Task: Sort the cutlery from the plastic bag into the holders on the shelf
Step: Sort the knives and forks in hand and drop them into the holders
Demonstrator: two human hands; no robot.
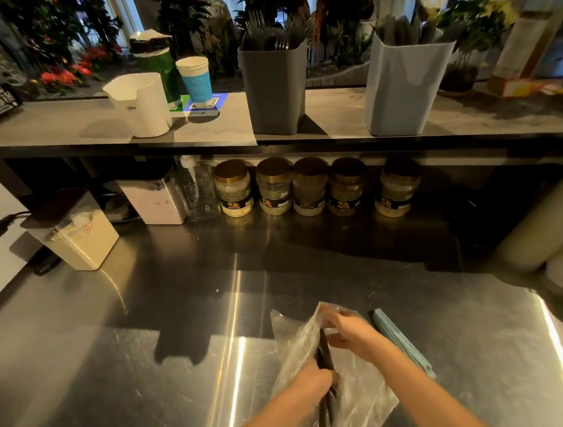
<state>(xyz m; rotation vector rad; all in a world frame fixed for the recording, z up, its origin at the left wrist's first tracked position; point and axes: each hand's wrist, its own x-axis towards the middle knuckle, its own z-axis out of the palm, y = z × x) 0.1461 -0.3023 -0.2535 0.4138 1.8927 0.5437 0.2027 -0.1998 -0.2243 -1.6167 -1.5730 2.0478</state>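
Head view — plastic bag [343,410] lies on the table [150,363]. Left hand [312,387] grips dark cutlery [324,347] inside it; right hand [348,332] pinches the bag's edge. On the shelf [332,112], the dark holder [275,90] and pale holder [402,88] carry pieces — this bundle is unsorted.

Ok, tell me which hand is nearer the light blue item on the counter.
Right. The right hand, holding the plastic bag, sits just left of the light blue item; the left hand grips cutlery farther left.
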